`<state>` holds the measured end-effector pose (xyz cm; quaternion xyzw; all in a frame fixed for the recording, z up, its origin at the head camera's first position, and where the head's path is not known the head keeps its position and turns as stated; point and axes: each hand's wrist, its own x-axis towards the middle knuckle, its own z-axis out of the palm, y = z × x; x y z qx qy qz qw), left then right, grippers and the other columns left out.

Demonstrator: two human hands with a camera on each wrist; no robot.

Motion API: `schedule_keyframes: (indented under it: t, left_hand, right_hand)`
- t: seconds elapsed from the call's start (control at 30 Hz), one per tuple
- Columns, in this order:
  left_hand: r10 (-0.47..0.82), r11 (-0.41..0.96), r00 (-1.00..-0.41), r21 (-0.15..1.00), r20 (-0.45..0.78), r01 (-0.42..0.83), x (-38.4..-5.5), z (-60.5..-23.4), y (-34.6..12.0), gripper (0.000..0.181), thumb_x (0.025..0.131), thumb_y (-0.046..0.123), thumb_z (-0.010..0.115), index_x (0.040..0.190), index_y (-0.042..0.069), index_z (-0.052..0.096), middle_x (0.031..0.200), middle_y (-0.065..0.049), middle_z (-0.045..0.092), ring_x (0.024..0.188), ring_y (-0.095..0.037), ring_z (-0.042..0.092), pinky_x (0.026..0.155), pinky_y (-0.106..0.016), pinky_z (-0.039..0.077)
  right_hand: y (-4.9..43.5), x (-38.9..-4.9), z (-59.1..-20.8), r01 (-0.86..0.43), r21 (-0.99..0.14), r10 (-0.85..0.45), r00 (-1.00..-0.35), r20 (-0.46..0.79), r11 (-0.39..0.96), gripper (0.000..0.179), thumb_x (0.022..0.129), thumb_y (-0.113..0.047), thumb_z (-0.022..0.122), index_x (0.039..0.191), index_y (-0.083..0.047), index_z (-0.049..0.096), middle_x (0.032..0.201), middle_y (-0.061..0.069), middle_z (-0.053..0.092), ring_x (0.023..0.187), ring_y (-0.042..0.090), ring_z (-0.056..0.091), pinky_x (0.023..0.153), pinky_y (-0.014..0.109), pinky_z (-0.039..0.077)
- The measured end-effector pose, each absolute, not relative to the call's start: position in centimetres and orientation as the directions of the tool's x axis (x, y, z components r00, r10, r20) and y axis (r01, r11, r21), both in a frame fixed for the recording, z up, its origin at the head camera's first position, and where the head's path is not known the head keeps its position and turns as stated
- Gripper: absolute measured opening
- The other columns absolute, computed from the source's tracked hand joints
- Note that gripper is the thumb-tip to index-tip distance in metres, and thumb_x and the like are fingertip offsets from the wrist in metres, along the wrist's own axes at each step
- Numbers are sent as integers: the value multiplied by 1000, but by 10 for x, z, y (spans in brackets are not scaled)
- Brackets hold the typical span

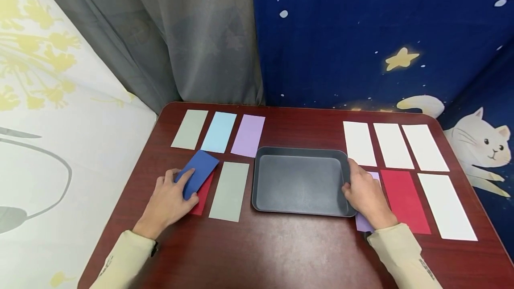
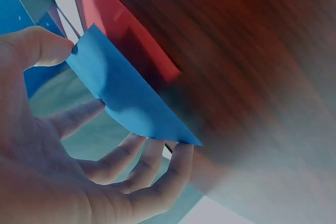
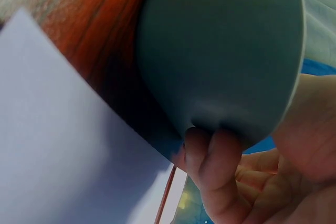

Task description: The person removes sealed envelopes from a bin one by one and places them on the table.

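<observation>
My left hand [image 1: 166, 202] holds a blue paper card [image 1: 199, 171], tilted, over a red card [image 1: 204, 197] on the left of the table. In the left wrist view the thumb presses one corner of the blue card [image 2: 118, 85], while the fingertips touch its edges. Part of the red card [image 2: 126, 35] shows behind it. At the middle of the table lies a dark grey rectangular tray [image 1: 301, 182]. Its right rim is gripped by my right hand [image 1: 367, 195], which partly covers a purple card [image 1: 363, 223]. Fingers curl over the tray wall [image 3: 220, 61] in the right wrist view.
Grey-green [image 1: 190, 129], light blue [image 1: 219, 132] and purple [image 1: 248, 135] cards line the back left. Another grey-green card [image 1: 229, 191] lies left of the tray. On the right are several white cards [image 1: 447, 206] and a red card [image 1: 405, 202]. Curtains [image 1: 213, 35] hang behind the table.
</observation>
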<state>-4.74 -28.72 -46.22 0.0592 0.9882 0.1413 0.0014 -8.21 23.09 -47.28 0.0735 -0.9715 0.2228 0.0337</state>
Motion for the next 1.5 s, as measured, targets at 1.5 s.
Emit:
schedule_keyframes:
  t: [1.5]
  left_hand:
    - [-136, 964, -973, 201, -188, -174, -62, -466, -339, 82, 99, 39, 68, 160, -8, 40, 143, -51, 32, 125, -74, 37, 81, -84, 49]
  right_hand:
    - [229, -86, -474, -162, -413, -128, -986, 110, 896, 68, 88, 0, 75, 149, 16, 50, 131, 38, 67, 88, 53, 72, 73, 68, 57]
